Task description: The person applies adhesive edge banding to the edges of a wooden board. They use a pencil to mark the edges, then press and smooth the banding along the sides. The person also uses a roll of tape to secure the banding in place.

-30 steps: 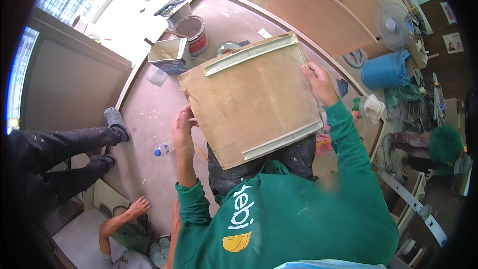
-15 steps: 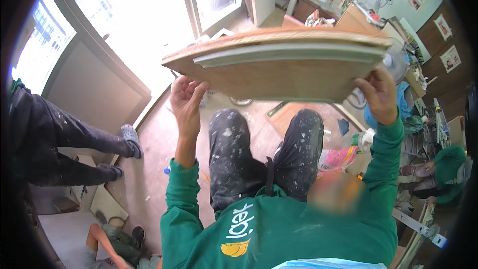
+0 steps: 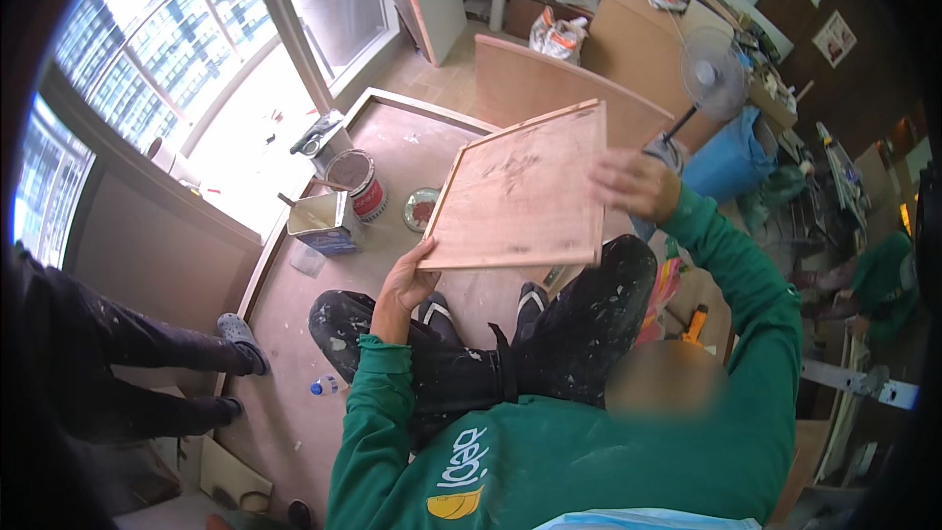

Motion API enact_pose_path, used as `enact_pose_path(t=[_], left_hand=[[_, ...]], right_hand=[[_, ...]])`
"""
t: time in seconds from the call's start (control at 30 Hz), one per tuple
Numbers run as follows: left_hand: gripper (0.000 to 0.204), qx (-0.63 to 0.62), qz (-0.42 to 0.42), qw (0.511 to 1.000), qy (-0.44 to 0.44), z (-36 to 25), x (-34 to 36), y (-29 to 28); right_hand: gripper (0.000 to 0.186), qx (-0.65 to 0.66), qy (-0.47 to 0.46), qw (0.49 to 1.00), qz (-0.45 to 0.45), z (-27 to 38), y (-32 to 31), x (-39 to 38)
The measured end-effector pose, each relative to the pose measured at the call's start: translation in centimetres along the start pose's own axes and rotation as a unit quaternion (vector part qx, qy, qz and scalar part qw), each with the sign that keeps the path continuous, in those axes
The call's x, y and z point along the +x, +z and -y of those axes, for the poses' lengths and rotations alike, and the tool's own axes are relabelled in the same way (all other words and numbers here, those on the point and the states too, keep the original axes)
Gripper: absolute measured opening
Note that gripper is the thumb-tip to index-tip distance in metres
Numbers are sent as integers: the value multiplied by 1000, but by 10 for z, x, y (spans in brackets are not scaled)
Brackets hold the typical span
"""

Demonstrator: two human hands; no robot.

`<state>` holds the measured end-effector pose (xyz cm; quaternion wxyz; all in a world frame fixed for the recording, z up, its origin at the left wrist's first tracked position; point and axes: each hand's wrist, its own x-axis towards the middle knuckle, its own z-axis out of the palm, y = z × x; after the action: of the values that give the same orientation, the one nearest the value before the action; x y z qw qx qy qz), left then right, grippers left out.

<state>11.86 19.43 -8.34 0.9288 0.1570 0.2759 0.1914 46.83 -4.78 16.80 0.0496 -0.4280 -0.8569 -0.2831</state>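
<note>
A square wooden board (image 3: 515, 206) with raised edge strips and dark smudges on its pale face is raised at a slant above my paint-spattered legs. My left hand (image 3: 410, 280) is closed on its lower left corner. My right hand (image 3: 628, 182) is at the right edge, its fingers smeared by motion, so their grip is unclear. Left of the board stand a bucket with a red label (image 3: 367, 198) and a square tin (image 3: 325, 241), with a round dish (image 3: 414, 218) beside them.
Another person's legs (image 3: 147, 334) reach in from the left, near a bottle (image 3: 324, 385). A plywood sheet (image 3: 530, 83) stands behind, with a fan (image 3: 711, 74) and blue bin (image 3: 731, 162) at right. An orange-handled tool (image 3: 695, 324) lies right of my legs; another person (image 3: 873, 280) is far right.
The board was tipped up and turned over: the long pale strips seen earlier are hidden and its other face shows. Both hands moved with it, and my legs now show bent beneath.
</note>
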Motion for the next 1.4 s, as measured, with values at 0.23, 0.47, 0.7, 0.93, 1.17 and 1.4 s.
enact_pose_path(t=[0.23, 0.47, 0.7, 0.93, 1.17, 1.4], left_hand=[[14, 51, -84, 987, 124, -9, 65, 2], [21, 82, -203, 949, 225, -12, 166, -15], [22, 97, -243, 934, 244, -18, 233, -36], [23, -17, -250, 930, 269, -28, 311, -75], [22, -115, -241, 933, 242, -63, 384, -132], [32, -42, -260, 929, 261, -66, 421, -168]], right_hand=[[26, 162, 457, 874, -28, -19, 103, -66], [29, 431, 648, 628, -15, 73, 193, -208], [26, 498, 728, 471, -16, 204, 227, -286], [25, 499, 775, 388, 0, 238, 236, -278], [25, 493, 786, 374, -1, 233, 280, -281], [31, 474, 824, 307, -53, 227, 361, -290]])
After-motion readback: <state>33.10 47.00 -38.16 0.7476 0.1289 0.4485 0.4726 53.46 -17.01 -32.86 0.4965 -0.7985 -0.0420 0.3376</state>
